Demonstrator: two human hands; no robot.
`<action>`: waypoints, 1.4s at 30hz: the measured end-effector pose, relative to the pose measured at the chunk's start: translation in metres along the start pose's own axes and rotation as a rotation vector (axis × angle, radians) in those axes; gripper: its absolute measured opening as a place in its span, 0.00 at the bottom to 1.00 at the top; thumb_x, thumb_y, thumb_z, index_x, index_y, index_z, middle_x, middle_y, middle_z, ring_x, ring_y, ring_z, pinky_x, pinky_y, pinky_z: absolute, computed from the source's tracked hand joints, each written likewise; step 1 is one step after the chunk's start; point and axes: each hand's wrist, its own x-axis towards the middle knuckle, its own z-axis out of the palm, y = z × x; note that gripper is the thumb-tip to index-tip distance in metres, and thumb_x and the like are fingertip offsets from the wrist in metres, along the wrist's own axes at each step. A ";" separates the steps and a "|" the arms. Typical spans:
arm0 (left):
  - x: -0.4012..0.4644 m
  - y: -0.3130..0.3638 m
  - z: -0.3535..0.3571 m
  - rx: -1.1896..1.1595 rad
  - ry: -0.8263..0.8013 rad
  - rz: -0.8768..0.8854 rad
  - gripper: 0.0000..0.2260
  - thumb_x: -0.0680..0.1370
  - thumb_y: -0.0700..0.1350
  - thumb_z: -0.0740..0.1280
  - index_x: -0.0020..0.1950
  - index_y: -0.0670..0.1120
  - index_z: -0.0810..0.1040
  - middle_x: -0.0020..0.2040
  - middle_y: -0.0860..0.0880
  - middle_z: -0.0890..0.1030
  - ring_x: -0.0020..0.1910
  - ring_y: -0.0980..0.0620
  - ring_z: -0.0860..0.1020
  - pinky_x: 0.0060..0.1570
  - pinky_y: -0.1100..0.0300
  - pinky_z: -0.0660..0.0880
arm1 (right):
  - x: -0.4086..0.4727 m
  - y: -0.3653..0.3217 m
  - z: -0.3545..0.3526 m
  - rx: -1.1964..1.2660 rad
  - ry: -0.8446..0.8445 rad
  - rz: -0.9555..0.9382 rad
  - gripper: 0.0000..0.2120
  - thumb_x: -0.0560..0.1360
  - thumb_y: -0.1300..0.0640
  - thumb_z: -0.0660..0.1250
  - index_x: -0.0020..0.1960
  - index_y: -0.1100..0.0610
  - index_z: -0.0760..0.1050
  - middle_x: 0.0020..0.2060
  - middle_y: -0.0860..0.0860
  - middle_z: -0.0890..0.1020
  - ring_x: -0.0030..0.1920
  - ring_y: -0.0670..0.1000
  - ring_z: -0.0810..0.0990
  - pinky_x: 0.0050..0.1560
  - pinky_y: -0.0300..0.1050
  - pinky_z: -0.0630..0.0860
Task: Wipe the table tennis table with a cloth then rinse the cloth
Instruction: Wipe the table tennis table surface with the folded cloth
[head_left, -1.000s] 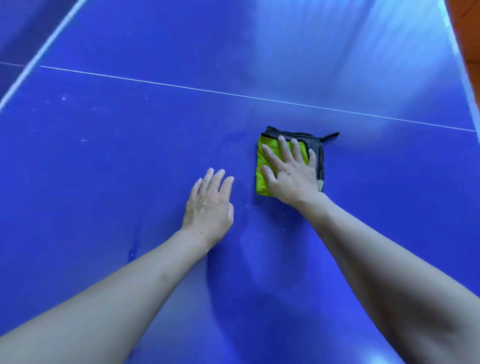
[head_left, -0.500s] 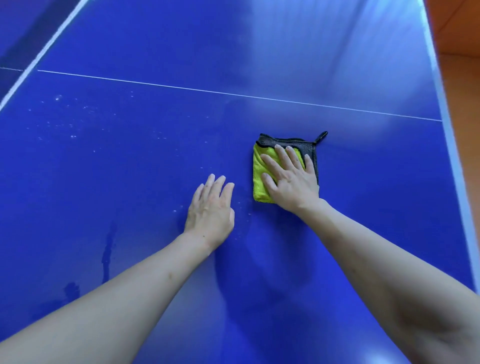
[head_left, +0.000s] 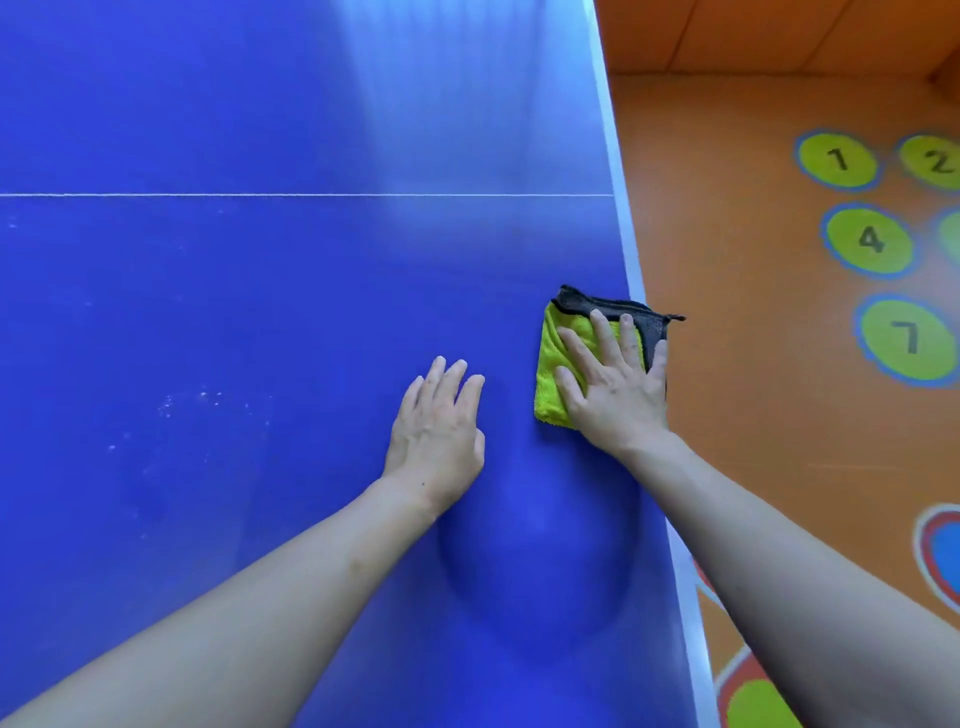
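A folded yellow cloth (head_left: 558, 364) with a dark grey edge lies on the blue table tennis table (head_left: 260, 312), right at its white right border, with its grey corner hanging a little over the edge. My right hand (head_left: 615, 387) presses flat on the cloth with spread, straight fingers. My left hand (head_left: 439, 431) rests flat on the bare blue surface just left of the cloth, fingers together and straight. White specks dot the table at the left.
The table's right edge (head_left: 631, 270) runs diagonally down the frame. Beyond it is an orange floor (head_left: 753, 260) with numbered yellow-green circles (head_left: 870, 239). A thin white line (head_left: 311, 195) crosses the table farther away.
My right hand has slid the cloth rightward to the table's right edge. My left hand followed alongside it. The view has swung right, and the orange floor now shows.
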 end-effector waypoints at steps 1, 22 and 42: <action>0.002 0.010 0.001 0.006 -0.005 0.012 0.26 0.79 0.43 0.59 0.79 0.46 0.62 0.80 0.46 0.60 0.81 0.45 0.51 0.79 0.50 0.51 | -0.004 0.002 0.001 0.001 -0.003 -0.007 0.29 0.83 0.33 0.44 0.83 0.33 0.50 0.85 0.42 0.42 0.84 0.53 0.36 0.79 0.71 0.36; -0.061 -0.170 -0.010 0.002 0.052 -0.111 0.25 0.74 0.40 0.64 0.73 0.44 0.71 0.75 0.43 0.69 0.78 0.41 0.61 0.75 0.46 0.62 | -0.001 -0.197 0.024 0.006 -0.026 -0.147 0.29 0.84 0.35 0.43 0.84 0.34 0.45 0.85 0.45 0.41 0.84 0.57 0.37 0.80 0.69 0.37; -0.151 -0.369 -0.041 0.032 0.057 -0.320 0.26 0.77 0.44 0.63 0.76 0.45 0.67 0.78 0.44 0.65 0.80 0.43 0.56 0.77 0.46 0.57 | -0.001 -0.438 0.055 0.033 -0.032 -0.402 0.27 0.82 0.35 0.47 0.81 0.33 0.56 0.85 0.43 0.51 0.85 0.52 0.44 0.81 0.66 0.39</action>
